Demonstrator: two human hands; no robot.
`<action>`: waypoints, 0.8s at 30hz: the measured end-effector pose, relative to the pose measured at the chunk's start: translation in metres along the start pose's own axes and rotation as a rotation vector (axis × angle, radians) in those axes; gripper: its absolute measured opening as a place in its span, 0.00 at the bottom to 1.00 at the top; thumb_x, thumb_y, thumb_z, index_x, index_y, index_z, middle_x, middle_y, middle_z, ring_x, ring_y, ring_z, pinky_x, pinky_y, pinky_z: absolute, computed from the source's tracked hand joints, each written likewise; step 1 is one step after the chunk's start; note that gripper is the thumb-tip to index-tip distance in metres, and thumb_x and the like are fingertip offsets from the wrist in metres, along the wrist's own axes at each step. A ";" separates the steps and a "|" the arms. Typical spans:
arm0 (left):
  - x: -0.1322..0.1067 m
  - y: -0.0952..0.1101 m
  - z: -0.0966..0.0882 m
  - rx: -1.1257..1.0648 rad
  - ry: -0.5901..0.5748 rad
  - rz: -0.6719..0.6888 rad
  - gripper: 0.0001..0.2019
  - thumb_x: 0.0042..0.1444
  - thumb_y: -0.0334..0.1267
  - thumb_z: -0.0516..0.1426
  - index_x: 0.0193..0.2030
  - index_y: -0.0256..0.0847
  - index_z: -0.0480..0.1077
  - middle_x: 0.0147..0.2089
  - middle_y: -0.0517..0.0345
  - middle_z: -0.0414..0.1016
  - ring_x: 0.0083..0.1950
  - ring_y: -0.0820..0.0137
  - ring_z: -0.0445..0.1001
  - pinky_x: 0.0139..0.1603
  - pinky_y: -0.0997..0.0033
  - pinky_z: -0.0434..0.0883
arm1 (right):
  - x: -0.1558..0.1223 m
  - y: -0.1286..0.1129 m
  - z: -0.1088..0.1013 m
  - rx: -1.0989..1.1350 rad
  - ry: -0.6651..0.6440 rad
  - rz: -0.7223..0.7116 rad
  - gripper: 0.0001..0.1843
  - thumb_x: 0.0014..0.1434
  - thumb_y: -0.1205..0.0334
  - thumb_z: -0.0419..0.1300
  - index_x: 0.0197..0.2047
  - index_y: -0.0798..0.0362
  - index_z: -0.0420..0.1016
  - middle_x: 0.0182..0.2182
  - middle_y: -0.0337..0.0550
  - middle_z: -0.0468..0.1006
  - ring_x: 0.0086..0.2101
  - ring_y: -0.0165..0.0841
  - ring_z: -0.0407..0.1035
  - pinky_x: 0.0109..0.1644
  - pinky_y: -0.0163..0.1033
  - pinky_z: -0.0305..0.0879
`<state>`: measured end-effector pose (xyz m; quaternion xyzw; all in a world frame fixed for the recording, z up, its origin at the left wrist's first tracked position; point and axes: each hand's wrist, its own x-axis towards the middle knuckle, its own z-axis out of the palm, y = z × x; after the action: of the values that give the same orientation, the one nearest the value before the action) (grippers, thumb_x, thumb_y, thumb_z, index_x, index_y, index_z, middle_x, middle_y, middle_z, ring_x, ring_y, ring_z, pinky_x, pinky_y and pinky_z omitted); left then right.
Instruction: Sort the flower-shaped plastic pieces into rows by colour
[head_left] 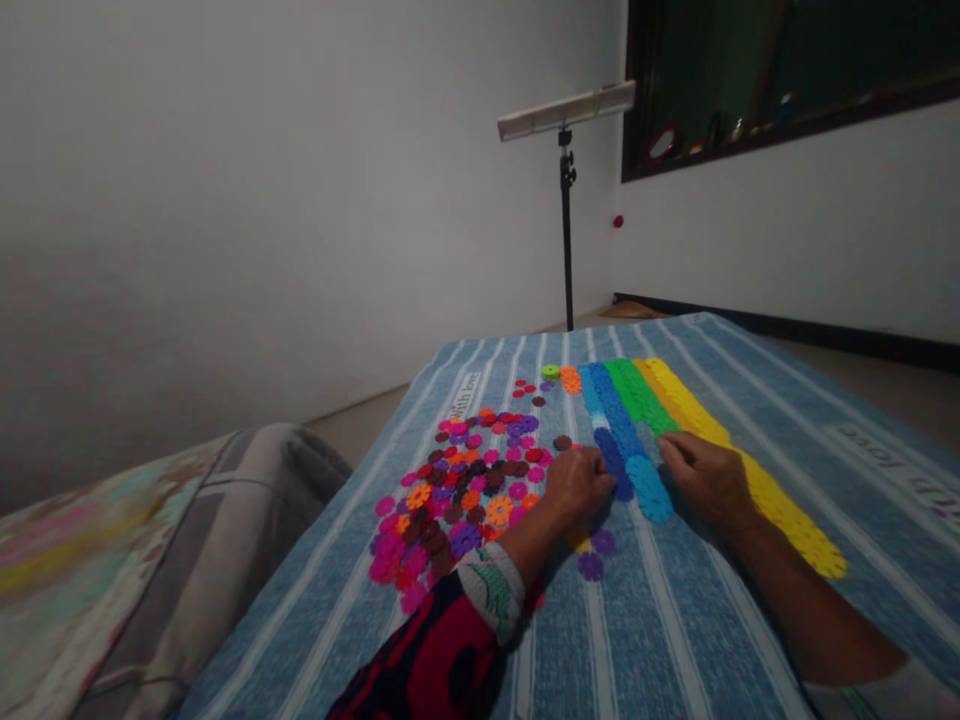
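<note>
My left hand [579, 484] is closed, knuckles up, beside the lower end of a dark blue row of flower-shaped plastic discs [613, 464]. My right hand [706, 478] is also closed, fingers curled down near a few grey discs [649, 440] and the foot of the green row [634, 392]. What either hand's fingers hold, if anything, is hidden. Between the hands, light blue discs [649, 490] end a blue row [616, 405]. A long yellow row [787, 518] passes under my right hand. Left of my left hand spreads a mixed pile of discs [457, 490] in pink, brown, orange and purple.
A blue striped cloth [630, 610] covers the table. Loose purple discs [591, 566] lie near my left wrist, and a lime green disc [551, 371] at the far side. Beyond stands a lamp on a black pole [567, 240]. Draped fabric [247, 510] is at left.
</note>
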<state>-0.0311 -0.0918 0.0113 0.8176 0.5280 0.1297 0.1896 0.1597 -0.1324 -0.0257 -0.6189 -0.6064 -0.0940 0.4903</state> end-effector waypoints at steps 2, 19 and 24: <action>0.004 -0.009 -0.006 0.043 0.031 -0.009 0.07 0.56 0.37 0.58 0.36 0.40 0.77 0.37 0.56 0.79 0.38 0.69 0.75 0.37 0.73 0.65 | -0.002 0.002 0.000 0.004 0.002 -0.014 0.19 0.60 0.53 0.52 0.30 0.52 0.80 0.28 0.45 0.82 0.28 0.37 0.77 0.32 0.36 0.65; 0.015 -0.101 -0.046 0.422 0.072 -0.012 0.25 0.63 0.54 0.50 0.60 0.38 0.65 0.63 0.42 0.68 0.64 0.53 0.66 0.63 0.48 0.63 | -0.011 0.011 0.007 -0.065 -0.055 -0.033 0.21 0.62 0.50 0.51 0.33 0.50 0.82 0.30 0.43 0.84 0.30 0.39 0.78 0.31 0.38 0.68; -0.012 -0.100 -0.056 0.434 0.011 0.013 0.23 0.64 0.54 0.49 0.56 0.41 0.69 0.60 0.43 0.72 0.61 0.54 0.70 0.62 0.47 0.63 | -0.012 0.007 0.006 -0.078 -0.099 -0.010 0.21 0.62 0.49 0.51 0.32 0.49 0.81 0.29 0.42 0.83 0.28 0.39 0.78 0.30 0.38 0.67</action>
<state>-0.1408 -0.0558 0.0167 0.8419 0.5394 0.0187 0.0056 0.1596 -0.1343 -0.0409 -0.6385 -0.6287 -0.0893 0.4348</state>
